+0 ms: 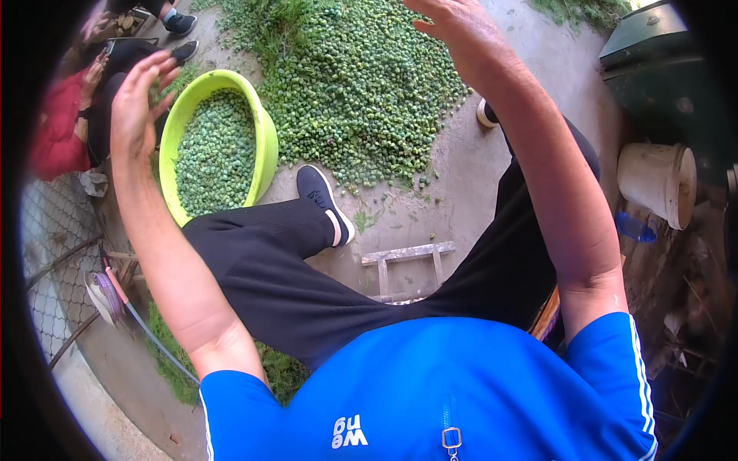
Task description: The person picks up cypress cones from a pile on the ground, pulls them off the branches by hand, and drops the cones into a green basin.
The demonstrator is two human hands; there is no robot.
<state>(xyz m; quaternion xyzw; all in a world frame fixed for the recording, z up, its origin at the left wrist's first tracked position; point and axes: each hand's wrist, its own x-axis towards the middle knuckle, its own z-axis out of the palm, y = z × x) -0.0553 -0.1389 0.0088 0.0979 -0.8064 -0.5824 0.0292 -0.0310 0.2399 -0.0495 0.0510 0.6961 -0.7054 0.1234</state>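
Note:
My left hand (138, 104) is raised beside a yellow-green plastic tub (268, 142), its fingers apart and slightly curved. A bit of green shows by its palm. The tub holds many small round green pods (217, 150). My right hand (459, 27) reaches out at the top edge, thumb apart from the fingers, whose ends are cut off by the frame. Between the two hands, a broad heap of the same green pods (361, 100) spreads over the concrete floor, with feathery green stems (280, 27) at its upper left.
Another person in a red sleeve (61, 127) sits at the left, hands near the tub. A small wooden frame (407, 253) lies between my legs. A white bucket (653, 183) and a dark green metal box (646, 38) stand at the right. Wire mesh (58, 253) runs along the left.

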